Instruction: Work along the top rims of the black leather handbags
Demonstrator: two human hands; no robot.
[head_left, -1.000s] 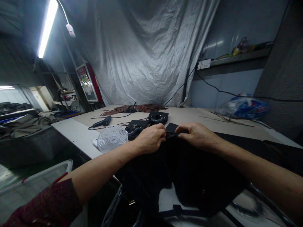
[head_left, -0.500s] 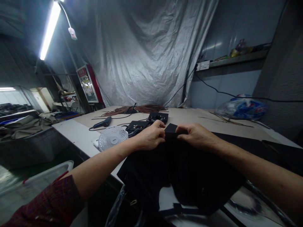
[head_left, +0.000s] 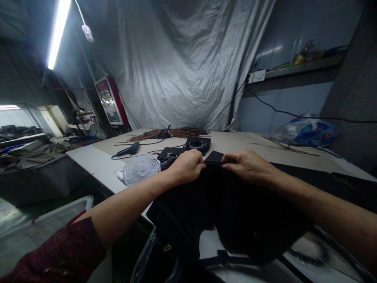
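Observation:
A large black bag point(head_left: 253, 220), with straps and small gold-coloured metal fittings, hangs and lies in front of me at the table's near side. My left hand point(head_left: 190, 167) pinches its upper edge between thumb and bent fingers. A short way to the right, my right hand point(head_left: 246, 165) grips the same edge with the thumb below and fingers above. Between the hands the edge runs nearly straight. Much of the bag is too dark to make out its folds. Just beyond it lie black pieces with gold-coloured clasps point(head_left: 171, 154).
A white fan point(head_left: 141, 169) stands left of my left forearm, with a dark corded hand tool point(head_left: 128, 150) behind it. Brown cords point(head_left: 176, 133) lie bundled at the back of the table point(head_left: 100, 165). A plastic-wrapped bundle point(head_left: 309, 131) sits at the back right.
My hands have drawn slightly apart, and the bag's edge between them looks straighter and tighter. The left hand's fingers are curled more closely. The whole view has shifted a little.

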